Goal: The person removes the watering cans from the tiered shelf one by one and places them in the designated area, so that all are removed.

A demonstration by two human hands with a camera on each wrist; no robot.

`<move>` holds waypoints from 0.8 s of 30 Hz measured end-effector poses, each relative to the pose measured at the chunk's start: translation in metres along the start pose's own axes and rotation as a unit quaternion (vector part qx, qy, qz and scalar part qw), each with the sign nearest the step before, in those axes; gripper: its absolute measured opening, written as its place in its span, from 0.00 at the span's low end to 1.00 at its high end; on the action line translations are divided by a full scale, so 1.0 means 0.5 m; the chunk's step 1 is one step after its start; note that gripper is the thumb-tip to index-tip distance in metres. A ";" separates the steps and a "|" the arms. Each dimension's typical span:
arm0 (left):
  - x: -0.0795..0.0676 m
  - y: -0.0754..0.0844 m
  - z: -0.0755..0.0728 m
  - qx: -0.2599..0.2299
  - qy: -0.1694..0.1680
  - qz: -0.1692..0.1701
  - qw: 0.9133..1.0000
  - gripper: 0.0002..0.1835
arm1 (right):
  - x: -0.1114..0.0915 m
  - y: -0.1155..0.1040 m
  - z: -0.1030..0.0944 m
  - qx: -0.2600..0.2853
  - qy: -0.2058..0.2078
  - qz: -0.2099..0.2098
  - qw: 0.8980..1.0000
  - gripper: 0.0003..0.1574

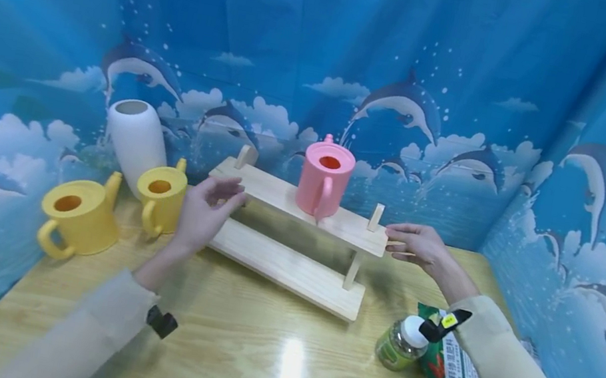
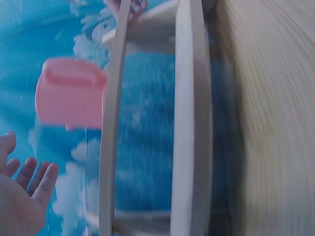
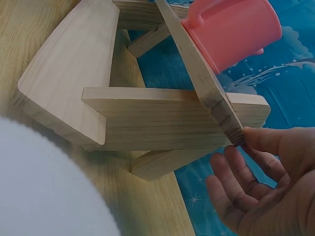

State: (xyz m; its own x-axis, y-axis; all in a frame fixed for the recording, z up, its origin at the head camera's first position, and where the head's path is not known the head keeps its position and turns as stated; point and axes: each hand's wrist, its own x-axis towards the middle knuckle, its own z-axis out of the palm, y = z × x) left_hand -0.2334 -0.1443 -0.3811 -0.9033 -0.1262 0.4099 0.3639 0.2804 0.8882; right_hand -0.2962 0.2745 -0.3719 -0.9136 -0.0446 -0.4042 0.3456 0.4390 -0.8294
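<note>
A two-tier wooden shelf (image 1: 289, 269) stands at an angle on the table, with a pink watering can (image 1: 312, 180) on its upper plank. My right hand (image 1: 419, 245) is at the shelf's right end; in the right wrist view, its thumb and index finger pinch the upper plank's corner, the other fingers loosely bent. Near the shelf's left end is my left hand (image 1: 204, 212). The left wrist view shows that left hand (image 2: 22, 201) with fingers extended, apart from the plank and holding nothing.
Left of the shelf stand two yellow watering cans, a larger one (image 1: 89, 229) and a smaller one (image 1: 173, 193), plus a white vase (image 1: 136, 136). A white-capped jar (image 1: 396, 351) and a green bag (image 1: 438, 361) lie near my right forearm. Dolphin-print curtains (image 1: 307, 27) enclose the table.
</note>
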 end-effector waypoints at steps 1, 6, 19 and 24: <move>0.002 0.005 0.015 -0.006 -0.012 0.002 1.000 0.20 | 0.000 0.000 0.000 0.001 0.000 0.001 1.000 0.37; 0.013 0.028 0.081 -0.026 -0.060 0.002 0.998 0.21 | 0.001 0.002 -0.001 0.004 0.002 0.003 1.000 0.36; 0.036 0.041 0.210 -0.065 -0.116 -0.016 0.991 0.20 | 0.004 0.003 -0.002 0.003 0.003 -0.001 1.000 0.36; 0.041 0.050 0.240 -0.068 -0.115 -0.002 0.991 0.19 | 0.005 0.003 0.000 0.004 0.001 0.004 1.000 0.36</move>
State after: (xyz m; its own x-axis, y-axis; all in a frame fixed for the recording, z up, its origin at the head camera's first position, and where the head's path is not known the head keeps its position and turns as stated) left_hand -0.2699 -0.0257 -0.3756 -0.9273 0.0972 0.3615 0.3726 0.1466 0.9163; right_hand -0.2981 0.2748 -0.3742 -0.9114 -0.0389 -0.4096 0.3544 0.4317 -0.8295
